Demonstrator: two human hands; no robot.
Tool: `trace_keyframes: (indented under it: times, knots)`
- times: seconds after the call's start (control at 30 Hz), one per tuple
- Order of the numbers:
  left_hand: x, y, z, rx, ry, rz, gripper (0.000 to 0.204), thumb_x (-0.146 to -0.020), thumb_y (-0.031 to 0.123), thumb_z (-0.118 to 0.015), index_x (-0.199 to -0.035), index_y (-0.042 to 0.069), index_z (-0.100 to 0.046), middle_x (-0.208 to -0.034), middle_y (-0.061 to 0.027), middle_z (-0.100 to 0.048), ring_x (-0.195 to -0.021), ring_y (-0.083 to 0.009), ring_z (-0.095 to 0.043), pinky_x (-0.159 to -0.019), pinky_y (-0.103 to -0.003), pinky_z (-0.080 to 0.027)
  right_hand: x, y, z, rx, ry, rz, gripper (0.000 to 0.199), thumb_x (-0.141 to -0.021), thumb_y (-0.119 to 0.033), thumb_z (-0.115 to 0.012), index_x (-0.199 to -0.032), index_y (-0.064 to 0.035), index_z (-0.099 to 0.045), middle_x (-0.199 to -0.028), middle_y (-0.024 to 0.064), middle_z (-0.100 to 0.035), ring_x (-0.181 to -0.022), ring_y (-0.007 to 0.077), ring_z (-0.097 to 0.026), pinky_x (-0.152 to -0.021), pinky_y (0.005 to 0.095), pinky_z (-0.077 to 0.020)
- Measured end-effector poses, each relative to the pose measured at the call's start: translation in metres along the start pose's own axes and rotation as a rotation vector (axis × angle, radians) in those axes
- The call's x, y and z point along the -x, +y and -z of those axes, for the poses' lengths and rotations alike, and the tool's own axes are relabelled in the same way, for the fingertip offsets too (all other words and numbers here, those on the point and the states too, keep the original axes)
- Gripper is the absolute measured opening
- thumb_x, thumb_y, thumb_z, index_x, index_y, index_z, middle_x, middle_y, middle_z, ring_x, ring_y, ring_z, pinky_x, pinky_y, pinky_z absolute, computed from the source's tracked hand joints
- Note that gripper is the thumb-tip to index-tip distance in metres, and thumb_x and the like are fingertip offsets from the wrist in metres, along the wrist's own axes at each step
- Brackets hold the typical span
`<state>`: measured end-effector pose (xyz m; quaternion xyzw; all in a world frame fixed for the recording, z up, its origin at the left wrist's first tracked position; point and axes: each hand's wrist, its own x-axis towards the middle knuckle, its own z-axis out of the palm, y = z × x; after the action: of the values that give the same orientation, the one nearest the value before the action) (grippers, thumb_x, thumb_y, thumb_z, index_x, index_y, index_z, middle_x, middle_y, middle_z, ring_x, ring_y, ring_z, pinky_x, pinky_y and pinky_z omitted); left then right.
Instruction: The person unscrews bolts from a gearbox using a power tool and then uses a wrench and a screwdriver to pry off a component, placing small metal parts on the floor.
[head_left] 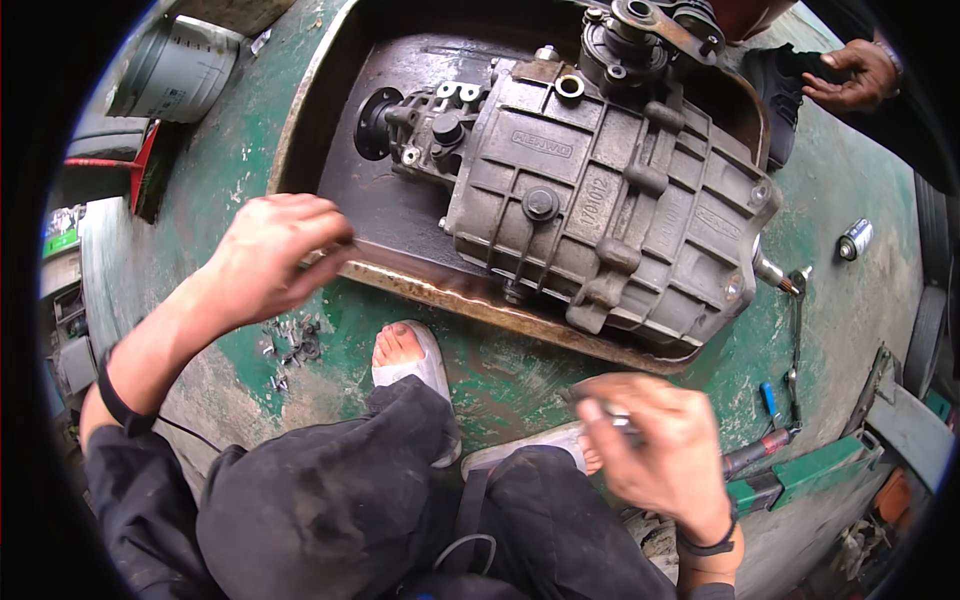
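Observation:
A grey cast-metal gearbox [600, 200] lies in a large, oil-stained metal tray [430, 290] on the floor. My left hand [275, 250] hovers by the tray's near left edge. Its fingers are loosely bent, the thumb stands apart from them, and nothing shows in its grip. Nearer to me than the gearbox, my right hand [655, 440] is closed and smeared by motion. Between its thumb and fingers shows a small shiny metal piece [622, 418], too blurred to name exactly.
Loose bolts [290, 345] lie left of my foot. To the right are a ratchet wrench [797, 330], a blue-handled tool [768, 398], a spray can [856, 240] and a green metal beam [820, 470]. Another person's hand [855, 77] is at upper right. A bucket [180, 75] stands upper left.

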<state>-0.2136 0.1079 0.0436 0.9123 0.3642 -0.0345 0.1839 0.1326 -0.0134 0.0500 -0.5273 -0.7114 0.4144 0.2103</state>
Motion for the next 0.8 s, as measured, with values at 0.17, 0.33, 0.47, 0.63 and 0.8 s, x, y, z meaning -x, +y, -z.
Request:
trace_keyframes:
  times: [0.17,0.33,0.47,0.63,0.8]
  knots:
    - [-0.035,0.063,-0.034,-0.012,-0.566,-0.516,0.023,-0.077,0.024,-0.067,-0.091,0.005,-0.064,-0.082,-0.0094,-0.064,-0.083,-0.0275,-0.066,-0.072,-0.040,-0.054,0.014,-0.026,0.063,0.092,0.538,-0.006,0.026,-0.092,-0.017,-0.063,-0.099,0.0069,-0.068,-0.083,0.0163,-0.069,-0.059,0.0173,-0.059,-0.057,0.0288,-0.0473]
    - [-0.011,0.091,-0.100,-0.256,-0.547,-0.686,0.017,-0.080,0.021,-0.055,-0.083,0.007,-0.064,-0.076,-0.0078,-0.063,-0.071,-0.0263,-0.064,-0.066,-0.041,-0.050,0.019,0.000,0.048,0.155,0.635,-0.200,0.018,-0.091,-0.009,-0.066,-0.098,0.0081,-0.067,-0.072,0.0130,-0.064,-0.058,0.0162,-0.058,-0.055,0.0285,-0.0441]
    - [0.027,0.101,-0.134,-0.320,-0.399,-0.773,0.023,-0.080,0.021,-0.052,-0.082,0.002,-0.065,-0.080,-0.0163,-0.065,-0.072,-0.0314,-0.063,-0.069,-0.051,-0.054,0.018,0.008,0.046,0.383,0.438,-0.175,0.010,-0.085,-0.003,-0.070,-0.089,0.0047,-0.065,-0.069,0.0118,-0.062,-0.057,0.0219,-0.059,-0.054,0.0312,-0.0445]
    - [0.036,0.124,-0.173,-0.490,-0.359,-0.534,0.033,-0.080,0.021,-0.049,-0.086,-0.006,-0.067,-0.086,-0.0273,-0.065,-0.079,-0.0396,-0.064,-0.077,-0.057,-0.052,0.006,-0.002,0.041,0.118,0.709,-0.080,0.010,-0.089,-0.005,-0.065,-0.091,0.0045,-0.065,-0.062,0.0094,-0.059,-0.050,0.0156,-0.053,-0.049,0.0267,-0.0372]
    - [0.011,0.142,-0.187,-0.300,-0.182,-0.632,0.029,-0.077,0.023,-0.054,-0.071,-0.002,-0.069,-0.066,-0.0205,-0.064,-0.054,-0.0294,-0.058,-0.055,-0.048,-0.048,-0.011,0.005,0.028,0.498,0.348,-0.002,0.010,-0.083,-0.002,-0.070,-0.085,0.0035,-0.062,-0.067,0.0121,-0.059,-0.055,0.0244,-0.056,-0.055,0.0335,-0.0425]
